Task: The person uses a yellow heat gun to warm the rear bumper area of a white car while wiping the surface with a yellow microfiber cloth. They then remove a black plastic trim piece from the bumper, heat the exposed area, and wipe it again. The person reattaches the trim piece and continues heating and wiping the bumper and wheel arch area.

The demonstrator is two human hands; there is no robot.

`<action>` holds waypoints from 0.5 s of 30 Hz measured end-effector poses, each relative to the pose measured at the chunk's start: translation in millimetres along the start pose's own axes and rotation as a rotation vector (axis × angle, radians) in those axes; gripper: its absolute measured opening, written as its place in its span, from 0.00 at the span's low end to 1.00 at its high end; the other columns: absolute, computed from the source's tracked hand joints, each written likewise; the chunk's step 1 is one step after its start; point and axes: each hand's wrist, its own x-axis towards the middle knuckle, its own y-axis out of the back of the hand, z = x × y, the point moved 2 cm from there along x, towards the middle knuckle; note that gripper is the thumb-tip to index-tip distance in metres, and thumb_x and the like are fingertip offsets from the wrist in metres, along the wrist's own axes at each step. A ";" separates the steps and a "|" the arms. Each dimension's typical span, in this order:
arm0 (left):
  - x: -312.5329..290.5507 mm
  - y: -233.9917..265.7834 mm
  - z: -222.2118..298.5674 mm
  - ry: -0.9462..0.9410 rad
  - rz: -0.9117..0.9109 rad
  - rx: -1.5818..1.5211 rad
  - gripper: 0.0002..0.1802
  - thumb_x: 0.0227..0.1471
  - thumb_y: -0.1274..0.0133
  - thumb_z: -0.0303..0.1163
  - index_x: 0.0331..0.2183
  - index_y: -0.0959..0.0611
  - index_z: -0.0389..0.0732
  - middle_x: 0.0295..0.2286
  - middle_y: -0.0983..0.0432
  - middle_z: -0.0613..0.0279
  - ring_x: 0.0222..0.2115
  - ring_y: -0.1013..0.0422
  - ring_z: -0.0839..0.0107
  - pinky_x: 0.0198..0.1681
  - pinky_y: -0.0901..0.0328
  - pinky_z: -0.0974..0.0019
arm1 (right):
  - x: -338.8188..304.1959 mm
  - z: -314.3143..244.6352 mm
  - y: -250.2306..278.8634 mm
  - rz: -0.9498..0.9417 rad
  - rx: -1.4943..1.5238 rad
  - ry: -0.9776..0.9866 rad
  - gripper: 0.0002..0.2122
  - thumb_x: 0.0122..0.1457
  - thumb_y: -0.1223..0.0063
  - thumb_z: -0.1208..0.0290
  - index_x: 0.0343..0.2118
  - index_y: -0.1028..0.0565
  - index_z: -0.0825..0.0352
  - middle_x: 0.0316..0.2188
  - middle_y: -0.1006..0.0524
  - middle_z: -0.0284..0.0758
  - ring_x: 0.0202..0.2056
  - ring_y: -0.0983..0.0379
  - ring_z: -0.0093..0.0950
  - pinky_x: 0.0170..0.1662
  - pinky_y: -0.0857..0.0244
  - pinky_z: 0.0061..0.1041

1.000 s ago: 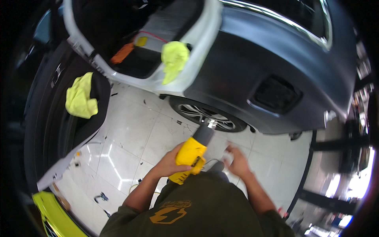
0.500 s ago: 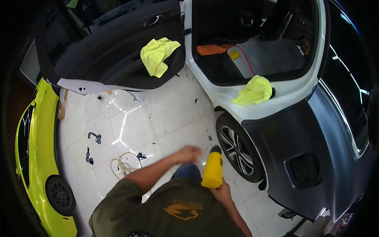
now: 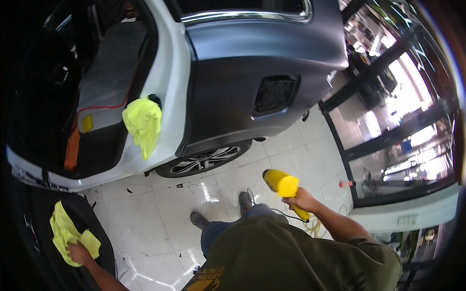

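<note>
While our right hand holds the yellow heat gun by its handle, we see its fingers closed around the grip. The gun is in the air to the right of our body, well apart from the car. Its dark nozzle points away from us and to the left, toward the side of the wheel, and the long axis of the barrel follows this slant, with the round rear end nearer to the hand. The handle goes down to the right, and a black cord leaves from its lower end.

Our left hand lies on a yellow-green cloth, upon the dark door panel; its fingers are partly bent, but we cannot tell if they grip the fabric.

Between the nozzle and the lower edge of the grey body panel, we have white floor tiles and room for moving. On the right, a dark-framed glass wall bounds this space. Close below the gun, the cord curves toward our shoes, and a yellow cable lies coiled behind the handle.
</note>
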 end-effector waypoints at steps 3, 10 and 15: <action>29.5 -32.7 -40.9 0.009 -0.045 -0.145 0.21 0.61 0.58 0.45 0.46 0.26 0.39 0.40 0.27 0.52 0.42 0.28 0.50 0.39 0.30 0.52 | -36.7 19.3 4.9 0.174 0.011 0.135 0.17 0.49 0.37 0.68 0.40 0.26 0.70 0.31 0.21 0.37 0.32 0.23 0.31 0.39 0.29 0.31; 42.9 45.9 -14.6 0.415 -0.061 -1.991 0.20 0.62 0.55 0.38 0.49 0.28 0.33 0.47 0.29 0.51 0.47 0.31 0.59 0.53 0.36 0.58 | -67.4 -23.0 2.3 0.400 0.549 0.381 0.14 0.52 0.38 0.74 0.41 0.28 0.69 0.28 0.24 0.34 0.27 0.26 0.24 0.32 0.30 0.25; -103.0 275.3 119.3 0.698 -0.779 -2.753 0.33 0.60 0.55 0.46 0.60 0.37 0.39 0.59 0.40 0.54 0.59 0.42 0.57 0.63 0.48 0.50 | -44.9 -39.7 34.7 0.284 0.715 0.509 0.14 0.52 0.38 0.74 0.41 0.28 0.68 0.29 0.24 0.34 0.27 0.26 0.25 0.31 0.30 0.23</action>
